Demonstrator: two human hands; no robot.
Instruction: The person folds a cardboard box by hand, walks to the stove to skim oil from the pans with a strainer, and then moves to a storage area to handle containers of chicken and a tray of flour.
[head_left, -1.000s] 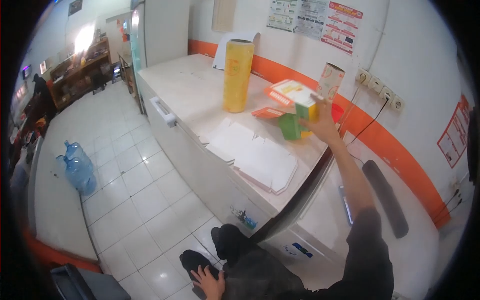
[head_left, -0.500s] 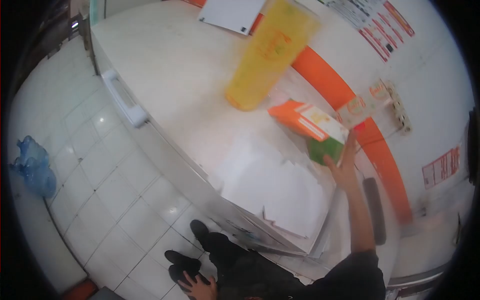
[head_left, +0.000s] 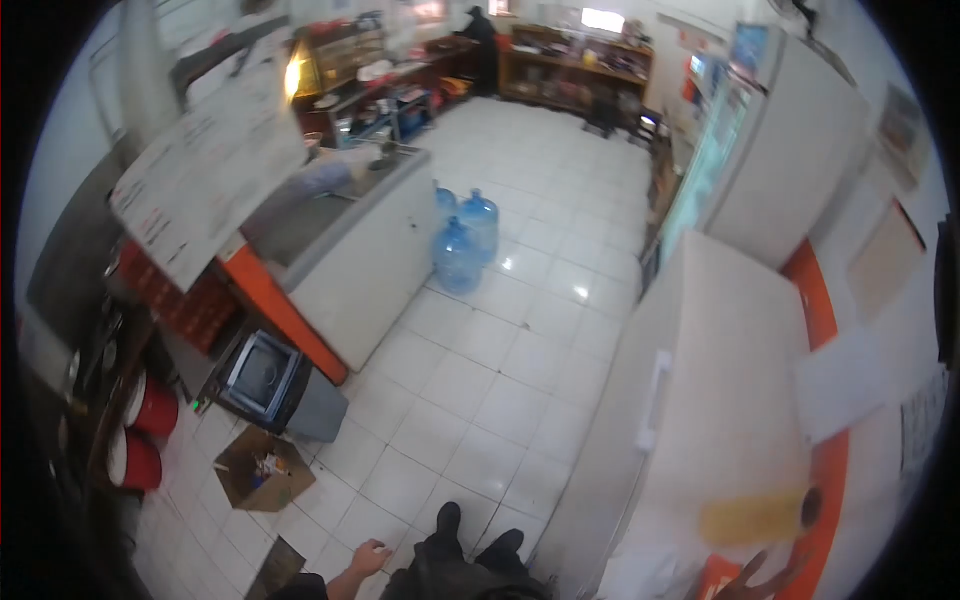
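At the lower right, my right hand (head_left: 765, 578) is blurred and partly cut off by the frame's bottom edge. Its fingers look spread beside an orange carton (head_left: 716, 577) on the white counter (head_left: 735, 420). Just beyond the hand lies or leans a yellow cylinder (head_left: 752, 518), smeared by motion, with a dark round end. My left hand (head_left: 370, 558) hangs low over the floor, left of my dark shoes, with nothing in it and its fingers loosely apart. White paper sheets (head_left: 640, 575) lie on the counter near the carton.
White tiled floor (head_left: 470, 400) stretches ahead. On the left stand a cardboard box (head_left: 263, 470) with litter, a grey bin (head_left: 318, 408) and red buckets (head_left: 135, 458). Blue water bottles (head_left: 460, 262) stand beside a white chest (head_left: 365, 265). A tall fridge (head_left: 780, 150) is on the right. A dark-clothed person (head_left: 482, 50) is far back.
My view has swung up and left from the counter to the room. The carton, yellow cylinder and my right hand now sit at the lower right. My right hand's fingers were against the carton before.
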